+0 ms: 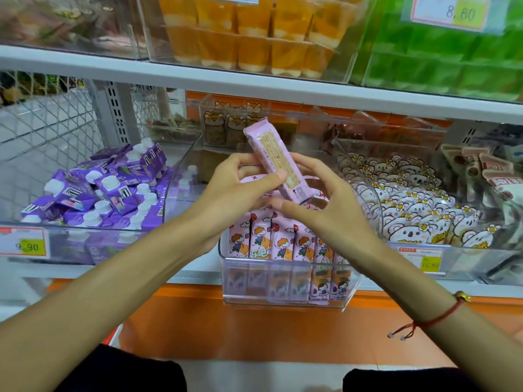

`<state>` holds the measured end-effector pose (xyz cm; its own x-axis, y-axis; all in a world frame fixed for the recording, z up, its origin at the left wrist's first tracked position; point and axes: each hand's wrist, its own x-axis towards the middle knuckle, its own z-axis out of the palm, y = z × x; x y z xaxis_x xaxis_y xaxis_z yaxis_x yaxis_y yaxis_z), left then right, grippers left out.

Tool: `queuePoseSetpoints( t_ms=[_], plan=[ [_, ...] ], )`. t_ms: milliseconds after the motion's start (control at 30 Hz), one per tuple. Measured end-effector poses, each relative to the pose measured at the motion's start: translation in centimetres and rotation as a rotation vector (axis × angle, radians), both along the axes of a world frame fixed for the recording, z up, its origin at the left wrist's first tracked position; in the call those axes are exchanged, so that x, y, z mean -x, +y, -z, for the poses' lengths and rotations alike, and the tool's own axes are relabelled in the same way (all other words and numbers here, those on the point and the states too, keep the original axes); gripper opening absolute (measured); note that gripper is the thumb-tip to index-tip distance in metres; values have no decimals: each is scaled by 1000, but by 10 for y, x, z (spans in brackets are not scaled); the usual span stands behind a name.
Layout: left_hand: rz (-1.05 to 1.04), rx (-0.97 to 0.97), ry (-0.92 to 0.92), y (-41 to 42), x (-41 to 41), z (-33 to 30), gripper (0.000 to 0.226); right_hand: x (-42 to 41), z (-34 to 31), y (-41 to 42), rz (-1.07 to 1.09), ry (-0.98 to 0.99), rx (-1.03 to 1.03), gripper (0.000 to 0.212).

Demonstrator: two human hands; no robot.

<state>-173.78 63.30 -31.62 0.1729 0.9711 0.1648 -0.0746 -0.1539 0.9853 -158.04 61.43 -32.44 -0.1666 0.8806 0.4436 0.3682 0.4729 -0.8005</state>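
A long pink snack packet (271, 154) is held tilted above a clear plastic bin (283, 304) on the middle shelf. My left hand (237, 193) pinches the packet between thumb and fingers near its lower half. My right hand (325, 205) is beside it, fingers curved around the packet's lower end and thumb stretched toward the left hand. The bin holds several matching pink packets (280, 241) standing upright in a row, with cartoon children on their fronts.
Purple pouches with white caps (107, 190) fill the bin to the left. White bear-print packets (410, 205) fill the bin to the right. Orange jelly cups (254, 32) and green packs (441, 58) sit on the shelf above. A price tag (24, 246) hangs at front left.
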Motion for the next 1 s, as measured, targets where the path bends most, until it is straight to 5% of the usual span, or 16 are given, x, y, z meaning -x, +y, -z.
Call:
queuePoseSetpoints(
  t_ms=[100,233,400,533,633,700,800,900,1000],
  plan=[
    [-29,-12,12,0,-1,1,51,0,-2,2,32,58,-52,44],
    [-154,-221,127,6,7,-3,80,-2,-5,4,-31,269,164,46],
    [-67,-427,250,4,12,-7,38,-9,-7,10,-44,557,332,50],
    [52,-434,301,6,15,-4,46,-17,-5,15,-54,669,392,29],
    [15,-412,233,9,18,-4,40,-15,0,18,-53,645,383,32],
    [-81,-406,214,13,20,-5,36,-14,4,22,34,531,334,40],
    [-271,-418,251,26,23,-8,34,-16,13,24,213,-11,108,33],
    [-374,-416,409,51,23,-11,36,-16,25,24,140,-469,-21,37],
    [-373,-390,564,77,15,-10,40,-16,32,26,83,-724,-60,45]
  ],
)
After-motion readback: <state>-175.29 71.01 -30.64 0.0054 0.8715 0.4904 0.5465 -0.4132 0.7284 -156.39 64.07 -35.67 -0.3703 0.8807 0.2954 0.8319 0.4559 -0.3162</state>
